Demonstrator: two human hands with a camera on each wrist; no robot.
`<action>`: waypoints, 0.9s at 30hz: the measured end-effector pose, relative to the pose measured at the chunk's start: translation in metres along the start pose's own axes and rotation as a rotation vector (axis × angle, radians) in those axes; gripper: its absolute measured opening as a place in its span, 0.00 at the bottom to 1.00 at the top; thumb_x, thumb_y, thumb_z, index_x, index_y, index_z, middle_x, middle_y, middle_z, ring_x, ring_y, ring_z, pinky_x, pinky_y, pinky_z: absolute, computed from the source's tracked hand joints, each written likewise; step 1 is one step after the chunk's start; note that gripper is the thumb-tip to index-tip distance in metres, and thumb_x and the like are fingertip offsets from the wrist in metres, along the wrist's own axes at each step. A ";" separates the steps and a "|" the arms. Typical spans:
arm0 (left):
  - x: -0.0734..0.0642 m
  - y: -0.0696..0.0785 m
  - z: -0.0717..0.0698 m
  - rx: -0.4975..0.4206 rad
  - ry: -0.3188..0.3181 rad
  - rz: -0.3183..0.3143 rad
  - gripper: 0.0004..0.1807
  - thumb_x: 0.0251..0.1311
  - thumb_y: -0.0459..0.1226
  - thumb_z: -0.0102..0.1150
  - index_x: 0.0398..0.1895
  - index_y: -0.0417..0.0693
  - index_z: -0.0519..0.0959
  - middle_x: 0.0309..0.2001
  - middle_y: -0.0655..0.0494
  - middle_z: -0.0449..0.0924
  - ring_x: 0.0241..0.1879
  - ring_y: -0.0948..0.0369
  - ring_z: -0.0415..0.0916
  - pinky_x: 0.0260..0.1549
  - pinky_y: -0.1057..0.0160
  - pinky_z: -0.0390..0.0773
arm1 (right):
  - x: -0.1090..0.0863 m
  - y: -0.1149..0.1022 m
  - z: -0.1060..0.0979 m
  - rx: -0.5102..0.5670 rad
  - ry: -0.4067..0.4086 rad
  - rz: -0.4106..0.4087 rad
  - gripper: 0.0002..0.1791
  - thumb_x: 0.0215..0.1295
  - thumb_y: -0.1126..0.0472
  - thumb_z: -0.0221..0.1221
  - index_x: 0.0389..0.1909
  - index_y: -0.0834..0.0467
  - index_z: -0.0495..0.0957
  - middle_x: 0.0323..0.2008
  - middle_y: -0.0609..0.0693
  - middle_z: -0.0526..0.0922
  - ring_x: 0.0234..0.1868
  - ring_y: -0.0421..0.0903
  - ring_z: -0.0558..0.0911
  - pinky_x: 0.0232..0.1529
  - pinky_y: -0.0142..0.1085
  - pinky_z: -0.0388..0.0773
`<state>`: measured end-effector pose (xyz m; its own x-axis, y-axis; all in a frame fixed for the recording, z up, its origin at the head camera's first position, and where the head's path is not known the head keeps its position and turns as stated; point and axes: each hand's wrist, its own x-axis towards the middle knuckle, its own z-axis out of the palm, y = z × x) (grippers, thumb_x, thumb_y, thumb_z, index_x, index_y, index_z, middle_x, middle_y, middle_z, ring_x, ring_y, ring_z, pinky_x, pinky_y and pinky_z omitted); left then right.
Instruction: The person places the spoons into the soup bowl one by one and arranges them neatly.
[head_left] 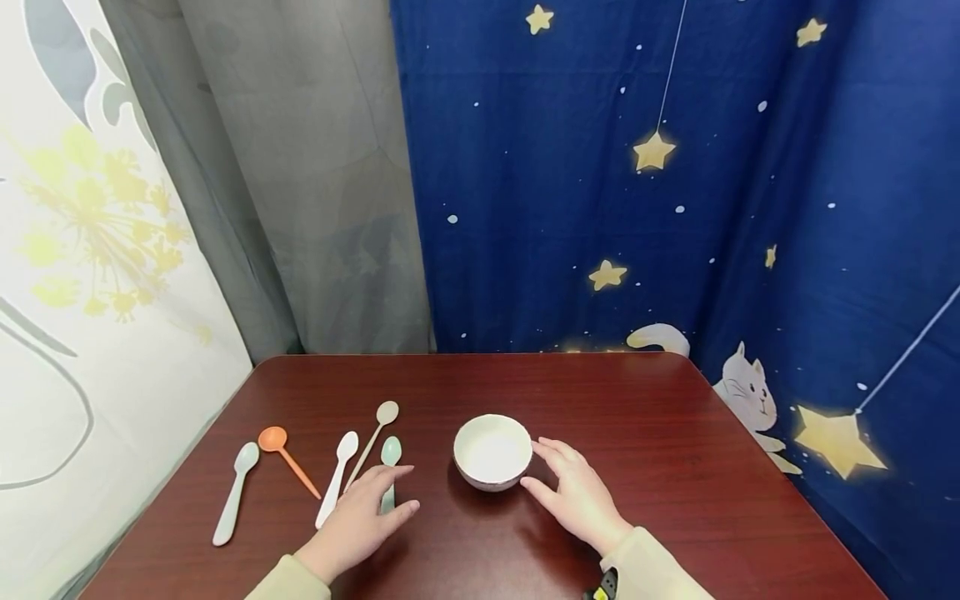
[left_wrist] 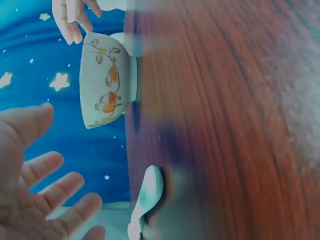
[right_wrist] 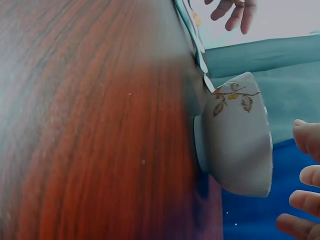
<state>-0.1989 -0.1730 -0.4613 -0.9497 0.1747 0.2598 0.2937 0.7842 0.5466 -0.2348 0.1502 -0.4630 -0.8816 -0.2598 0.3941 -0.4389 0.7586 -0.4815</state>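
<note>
Evidently neither hand had hold of anything. The left hand (head_left: 356, 521) hung above the table with its fingers loosely spread and its thumb well apart from them, over the handle of the mint-green spoon (head_left: 391, 451). The right hand (head_left: 577, 492), its fingers extended and the thumb parted from them, was just beside the right side of the white bowl (head_left: 492, 450); the left wrist view showed the bowl upright on its foot, its outside printed with leafy sprigs and orange-red motifs. It stood on the dark red wood-grain table (head_left: 637, 400), to the right of all the spoons. A beige spoon (head_left: 387, 412) and a white spoon (head_left: 332, 492) lay near the left hand, with an orange spoon (head_left: 273, 438) and a pale grey-green spoon (head_left: 233, 500) farther left. Behind the table hung a blue star-print curtain (head_left: 525, 208).
</note>
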 end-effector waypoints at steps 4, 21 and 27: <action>0.005 -0.002 0.001 0.005 0.050 -0.035 0.24 0.57 0.47 0.65 0.55 0.47 0.78 0.53 0.51 0.76 0.55 0.52 0.72 0.55 0.49 0.70 | 0.003 0.000 0.006 -0.005 -0.004 0.038 0.30 0.59 0.44 0.65 0.60 0.54 0.76 0.63 0.52 0.72 0.64 0.54 0.70 0.60 0.52 0.68; 0.018 -0.013 0.006 0.055 0.105 -0.181 0.23 0.56 0.44 0.66 0.50 0.38 0.79 0.47 0.43 0.79 0.51 0.45 0.75 0.49 0.47 0.74 | 0.012 -0.002 0.024 0.014 -0.028 0.119 0.35 0.62 0.39 0.59 0.65 0.55 0.71 0.67 0.57 0.67 0.65 0.59 0.68 0.61 0.53 0.67; 0.016 -0.016 0.007 0.072 0.079 -0.213 0.22 0.55 0.43 0.67 0.48 0.36 0.79 0.39 0.47 0.79 0.41 0.49 0.77 0.41 0.48 0.76 | 0.012 -0.003 0.027 0.038 -0.027 0.116 0.35 0.62 0.39 0.60 0.64 0.57 0.73 0.66 0.57 0.69 0.65 0.59 0.68 0.62 0.53 0.66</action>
<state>-0.2198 -0.1782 -0.4716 -0.9771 -0.0447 0.2079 0.0761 0.8394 0.5381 -0.2490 0.1282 -0.4779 -0.9311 -0.1879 0.3126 -0.3391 0.7617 -0.5521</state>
